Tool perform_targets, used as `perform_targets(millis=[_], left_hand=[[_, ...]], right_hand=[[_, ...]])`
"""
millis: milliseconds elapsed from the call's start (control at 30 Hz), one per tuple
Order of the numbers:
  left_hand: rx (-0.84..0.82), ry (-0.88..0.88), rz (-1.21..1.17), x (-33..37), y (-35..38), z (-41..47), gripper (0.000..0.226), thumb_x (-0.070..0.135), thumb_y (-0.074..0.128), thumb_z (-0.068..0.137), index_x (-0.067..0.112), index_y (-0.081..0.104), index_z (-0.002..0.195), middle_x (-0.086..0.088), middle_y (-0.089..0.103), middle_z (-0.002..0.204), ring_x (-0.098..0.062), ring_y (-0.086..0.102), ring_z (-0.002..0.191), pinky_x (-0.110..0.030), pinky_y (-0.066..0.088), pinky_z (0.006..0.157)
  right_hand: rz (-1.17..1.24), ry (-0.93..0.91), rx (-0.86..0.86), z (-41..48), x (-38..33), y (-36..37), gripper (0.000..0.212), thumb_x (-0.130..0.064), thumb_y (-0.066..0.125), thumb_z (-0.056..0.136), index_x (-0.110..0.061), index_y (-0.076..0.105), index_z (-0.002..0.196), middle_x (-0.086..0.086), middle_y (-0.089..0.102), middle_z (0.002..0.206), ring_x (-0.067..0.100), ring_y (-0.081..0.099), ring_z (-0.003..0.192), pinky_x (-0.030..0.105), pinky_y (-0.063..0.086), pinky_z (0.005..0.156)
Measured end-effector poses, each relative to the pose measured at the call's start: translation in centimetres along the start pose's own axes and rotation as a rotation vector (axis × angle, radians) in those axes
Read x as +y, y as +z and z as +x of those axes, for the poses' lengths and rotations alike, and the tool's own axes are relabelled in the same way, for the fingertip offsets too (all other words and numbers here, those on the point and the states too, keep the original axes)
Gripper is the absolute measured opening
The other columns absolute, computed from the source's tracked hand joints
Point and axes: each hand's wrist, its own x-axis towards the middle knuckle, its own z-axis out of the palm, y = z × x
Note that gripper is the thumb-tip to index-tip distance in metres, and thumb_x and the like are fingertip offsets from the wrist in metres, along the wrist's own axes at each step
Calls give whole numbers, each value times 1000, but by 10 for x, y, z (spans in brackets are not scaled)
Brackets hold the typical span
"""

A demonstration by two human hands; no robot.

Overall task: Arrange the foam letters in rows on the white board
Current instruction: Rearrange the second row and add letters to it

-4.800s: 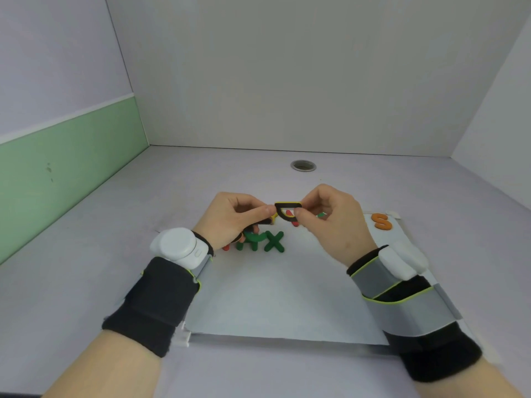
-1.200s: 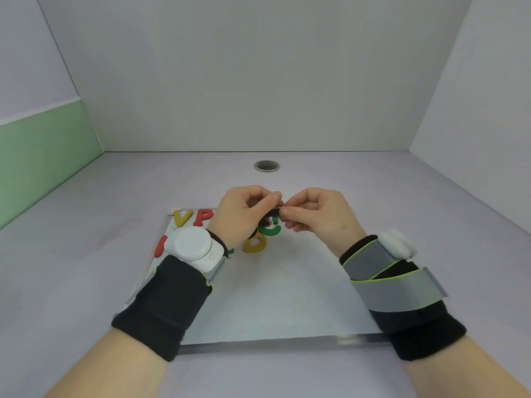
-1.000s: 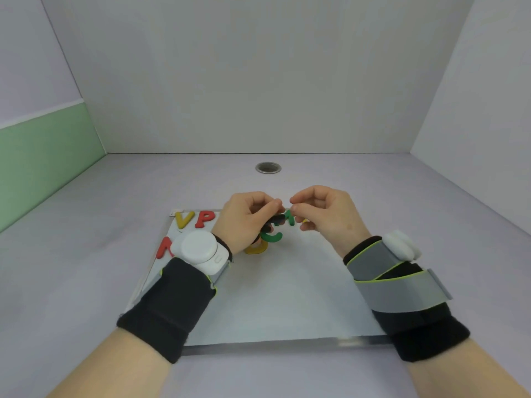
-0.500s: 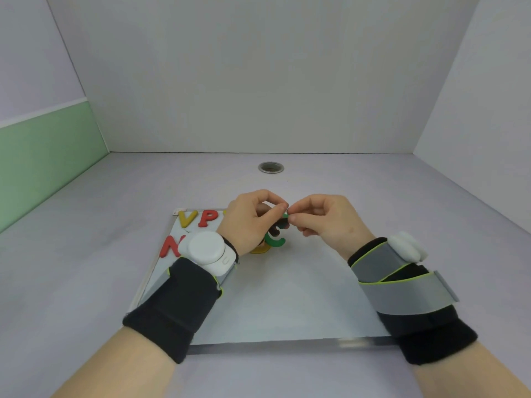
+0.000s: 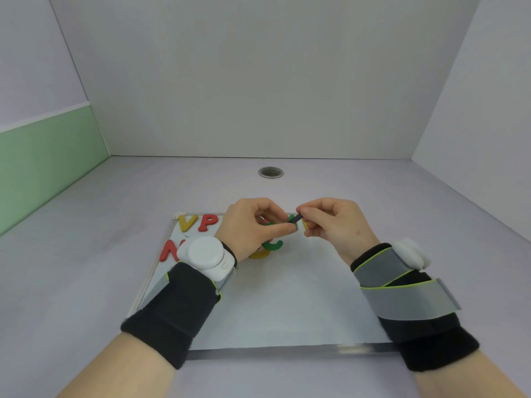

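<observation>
The white board (image 5: 287, 305) lies flat on the grey table. A yellow V (image 5: 187, 222) and a red P (image 5: 207, 222) sit at its far left corner, a red N (image 5: 169, 250) below them. A green C (image 5: 273, 245) and a yellow letter (image 5: 260, 253) lie mid-board, half hidden by my left hand (image 5: 253, 228). My right hand (image 5: 333, 222) meets it above the board's far edge. Both pinch a small clump of foam letters (image 5: 294, 219), green with a black back; a yellow piece shows under my right fingers.
A round metal grommet hole (image 5: 270, 172) sits in the table behind the board. Grey walls close in the back and right, and a green-banded wall (image 5: 43, 165) stands on the left. Both wrists wear black bands with white sensor pucks.
Over the last second my hands stayed together above the far edge, working the clump of letters between the fingertips. The view shifted slightly. No letter was set down.
</observation>
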Motion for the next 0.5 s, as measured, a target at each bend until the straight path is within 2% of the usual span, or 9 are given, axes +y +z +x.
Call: perform_targets(millis=[100,200,300,367,500], left_hand=[[-28,13,2,1,-1,-1,13,28,71,81,16,75,85,2,74,74,-5,58,50,-21,53,54],[-39,22,13,2,-2,-2,12,21,63,88,16,75,89,2,73,73,-2,55,48,-14,49,51],[-40,23,12,1,-1,-1,13,19,62,89,15,74,91,3,71,71,-2,55,47,-13,48,50],[-27,16,2,1,-1,0,13,19,62,89,15,74,91,2,71,71,-2,55,47,-15,49,50],[93,-11,-90,-4,-6,4,14,15,59,90,12,73,90,-1,71,71,-6,54,49,-18,50,54]], right_hand=[[56,-4,-5,-1,-1,1,9,-4,62,85,3,67,89,9,61,64,7,57,50,21,57,55],[80,-12,-41,-2,-2,1,10,0,64,83,2,67,92,11,65,70,7,63,52,24,60,60],[-60,-63,-41,-1,0,2,10,-2,66,82,-6,69,91,5,68,75,3,65,59,17,55,57],[-163,-101,-16,0,0,2,8,-6,65,83,-13,69,85,0,68,72,-2,61,56,13,51,51],[-149,-60,-15,1,1,2,11,-2,58,86,-9,66,83,4,64,66,7,58,52,14,49,48]])
